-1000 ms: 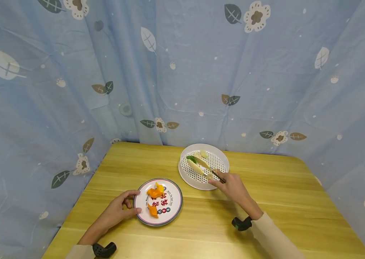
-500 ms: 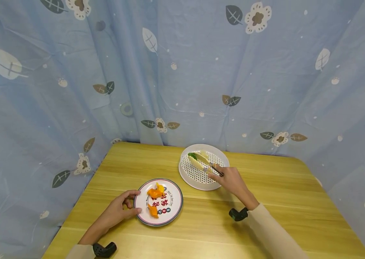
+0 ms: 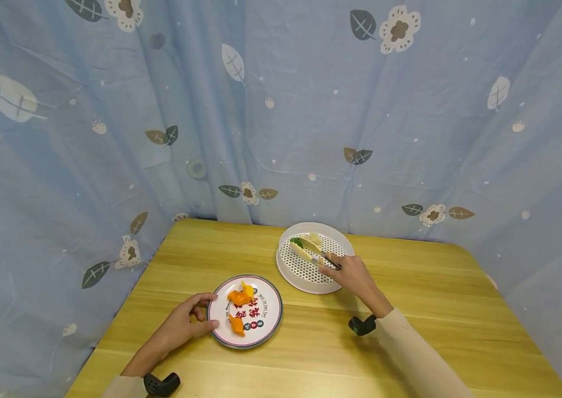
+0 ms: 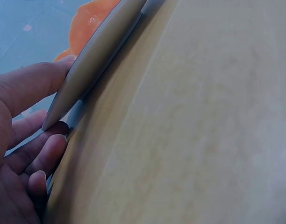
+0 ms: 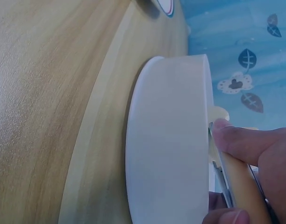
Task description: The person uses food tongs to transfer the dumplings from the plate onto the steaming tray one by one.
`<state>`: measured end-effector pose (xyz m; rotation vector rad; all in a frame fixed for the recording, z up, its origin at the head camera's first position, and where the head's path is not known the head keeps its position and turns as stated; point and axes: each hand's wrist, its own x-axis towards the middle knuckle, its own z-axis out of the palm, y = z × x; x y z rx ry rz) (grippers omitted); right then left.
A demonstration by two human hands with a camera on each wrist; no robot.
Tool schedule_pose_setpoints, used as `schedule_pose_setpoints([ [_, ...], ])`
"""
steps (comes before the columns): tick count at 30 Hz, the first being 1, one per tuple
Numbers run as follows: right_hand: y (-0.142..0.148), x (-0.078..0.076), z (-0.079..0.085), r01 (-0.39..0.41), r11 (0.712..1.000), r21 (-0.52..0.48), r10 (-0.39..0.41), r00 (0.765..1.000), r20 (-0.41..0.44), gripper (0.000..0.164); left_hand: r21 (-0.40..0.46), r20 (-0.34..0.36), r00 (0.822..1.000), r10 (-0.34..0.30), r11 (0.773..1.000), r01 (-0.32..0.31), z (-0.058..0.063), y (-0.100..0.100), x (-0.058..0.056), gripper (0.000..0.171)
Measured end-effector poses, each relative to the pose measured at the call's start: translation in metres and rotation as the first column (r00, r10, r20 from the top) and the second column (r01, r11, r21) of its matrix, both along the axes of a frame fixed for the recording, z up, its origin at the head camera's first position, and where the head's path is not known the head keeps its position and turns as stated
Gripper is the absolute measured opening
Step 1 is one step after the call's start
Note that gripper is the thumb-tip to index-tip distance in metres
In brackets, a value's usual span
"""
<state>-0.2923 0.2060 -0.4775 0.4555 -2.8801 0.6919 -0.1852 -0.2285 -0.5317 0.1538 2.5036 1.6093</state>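
My left hand [image 3: 181,326] pinches the near-left rim of a round white plate [image 3: 271,320] with red lettering and a blue-edged rim. In the left wrist view the thumb lies on top of the rim, with fingers below it. Several orange and yellow dumpling-shaped pieces [image 3: 239,298] sit on the plate. My right hand [image 3: 353,276] grips a pair of tongs [image 3: 303,251] with broad pale yellow ends, reaching into a round white steamer tray [image 3: 288,279] with a perforated bottom. A green piece [image 3: 297,241] shows between the tong ends, partly hidden by them.
More pale pieces [image 3: 316,239] lie in the steamer tray, behind the tongs. Both stand on a wooden table [image 3: 410,298], the tray near its back edge. A blue patterned curtain [image 3: 281,121] hangs close behind and at the sides.
My right hand has shifted slightly left and away from me with the tongs, whose ends stay around the green piece. The left hand and plate have not moved.
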Motion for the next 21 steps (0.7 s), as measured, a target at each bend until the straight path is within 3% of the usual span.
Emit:
schedule_pose_setpoints([
  [21, -0.0043, -0.0011, 0.0007, 0.016, 0.997, 0.078, -0.02, 0.998, 0.052, 0.063, -0.003, -0.006, 1.0, 0.002, 1.0, -0.002, 0.0002, -0.0007, 0.0001, 0.062],
])
